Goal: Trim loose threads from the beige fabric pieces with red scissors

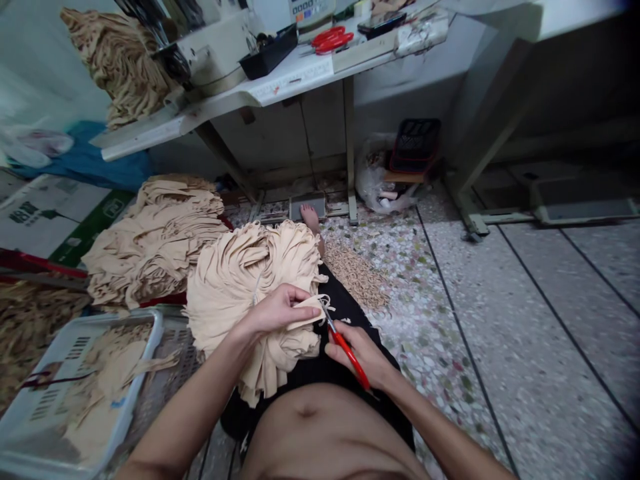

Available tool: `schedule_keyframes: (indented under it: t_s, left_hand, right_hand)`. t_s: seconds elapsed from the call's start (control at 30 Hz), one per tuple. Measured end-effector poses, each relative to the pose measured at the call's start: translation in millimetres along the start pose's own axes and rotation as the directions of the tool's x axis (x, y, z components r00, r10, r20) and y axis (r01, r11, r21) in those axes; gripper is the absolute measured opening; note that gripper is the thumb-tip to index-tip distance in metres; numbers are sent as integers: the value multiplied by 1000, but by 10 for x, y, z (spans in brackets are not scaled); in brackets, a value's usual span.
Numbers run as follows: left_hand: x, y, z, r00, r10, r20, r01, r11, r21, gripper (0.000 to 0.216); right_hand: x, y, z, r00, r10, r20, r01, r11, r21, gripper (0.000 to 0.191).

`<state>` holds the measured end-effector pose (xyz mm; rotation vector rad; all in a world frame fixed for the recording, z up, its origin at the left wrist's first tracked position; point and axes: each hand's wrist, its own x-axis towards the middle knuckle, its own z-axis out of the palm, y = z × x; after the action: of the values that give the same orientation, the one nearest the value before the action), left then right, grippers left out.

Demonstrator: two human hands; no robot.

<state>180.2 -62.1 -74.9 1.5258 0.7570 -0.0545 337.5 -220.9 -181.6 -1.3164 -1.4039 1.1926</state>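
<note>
On my lap rests a big bundle of beige fabric pieces [225,280], tied round with a thin cord. My left hand [285,308] lies over its right side, thumb and fingers closed on one beige fabric piece [306,313]. My right hand [357,347] is wrapped round red-handled scissors [350,357]. Their metal blades point up and left and meet the edge of the held piece, close to my left fingertips. Whether the blades are parted is too small to make out.
Another beige fabric stack [155,240] stands to the left, above a white plastic basket [157,333] with fabric in it. Small beige scraps [357,273] cover the floor by my foot. Ahead is a sewing table [280,87] with a machine and more red scissors [333,40].
</note>
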Motion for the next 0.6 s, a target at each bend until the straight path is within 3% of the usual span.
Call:
schedule_keyframes:
  t_s: [0.17,0.43,0.6]
  left_hand:
    - [43,8,28,999,-30,40,29,999,30,39]
    - [9,0,33,998,11,65,-18,994,106,40]
    - [-35,-25,49,999,31,26,-34,993,109,39]
  right_hand:
    - [9,54,42,995,29,-92,-27,999,22,38]
    - [-78,349,190,967,163,-198,-130,977,166,54]
    - [-123,321,128,977,146,-156,-126,983,135,46]
